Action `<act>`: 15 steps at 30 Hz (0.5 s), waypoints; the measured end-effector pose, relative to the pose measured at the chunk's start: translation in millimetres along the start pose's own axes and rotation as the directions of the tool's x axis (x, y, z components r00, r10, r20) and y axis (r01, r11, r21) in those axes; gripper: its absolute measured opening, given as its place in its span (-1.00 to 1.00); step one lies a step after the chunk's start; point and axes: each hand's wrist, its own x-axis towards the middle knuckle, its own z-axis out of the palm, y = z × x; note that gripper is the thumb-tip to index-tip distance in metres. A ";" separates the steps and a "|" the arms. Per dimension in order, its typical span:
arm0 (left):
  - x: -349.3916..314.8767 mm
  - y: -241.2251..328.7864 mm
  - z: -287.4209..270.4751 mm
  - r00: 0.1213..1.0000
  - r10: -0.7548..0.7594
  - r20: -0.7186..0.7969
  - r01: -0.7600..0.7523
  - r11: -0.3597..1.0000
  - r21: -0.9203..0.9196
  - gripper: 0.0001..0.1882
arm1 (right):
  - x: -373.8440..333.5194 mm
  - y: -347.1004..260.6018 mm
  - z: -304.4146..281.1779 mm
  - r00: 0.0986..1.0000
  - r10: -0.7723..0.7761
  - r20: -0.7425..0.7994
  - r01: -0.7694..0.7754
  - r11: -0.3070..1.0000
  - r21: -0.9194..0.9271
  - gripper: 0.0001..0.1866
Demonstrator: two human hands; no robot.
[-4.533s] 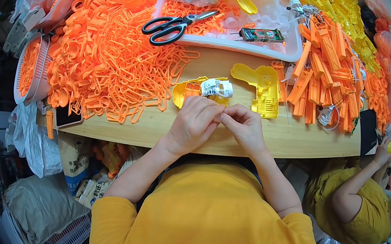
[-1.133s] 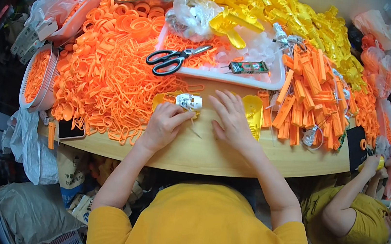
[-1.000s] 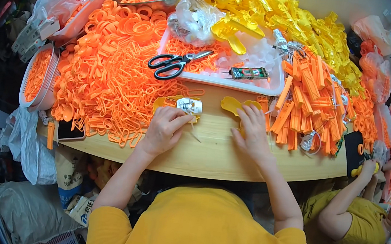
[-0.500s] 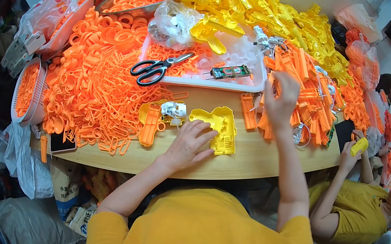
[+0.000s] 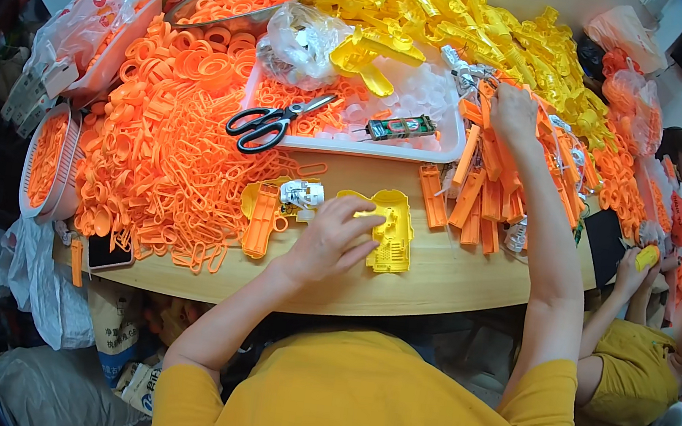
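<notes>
My left hand (image 5: 331, 240) rests on the wooden table (image 5: 435, 280), fingers spread, its fingertips on a yellow toy-gun shell half (image 5: 387, 229) lying flat. Just left of it lie another yellow shell with an orange bar part (image 5: 259, 218) and a small white motor unit (image 5: 302, 194). My right hand (image 5: 513, 108) is stretched far out to the right rear, fingers curled down into a heap of orange bar pieces (image 5: 488, 193) and small wired parts (image 5: 469, 71); what it grips is hidden.
A white tray (image 5: 443, 145) holds black scissors (image 5: 271, 123), a small green circuit board (image 5: 400, 127) and a plastic bag. Orange rings and loops (image 5: 170, 149) pile up at left, yellow shells (image 5: 450, 18) at the back. Another person in yellow (image 5: 637, 369) sits at right.
My right hand has left the yellow shell and reached out to the right-rear heap. My left hand shifted right onto the shell. The camera view tipped a little toward the far side.
</notes>
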 end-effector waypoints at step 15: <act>140.6 -12.8 3.7 0.867 -0.481 0.132 0.381 0.468 -0.798 -0.77 | 11.5 3.4 -16.4 0.916 0.253 0.311 -0.389 0.372 0.843 -0.79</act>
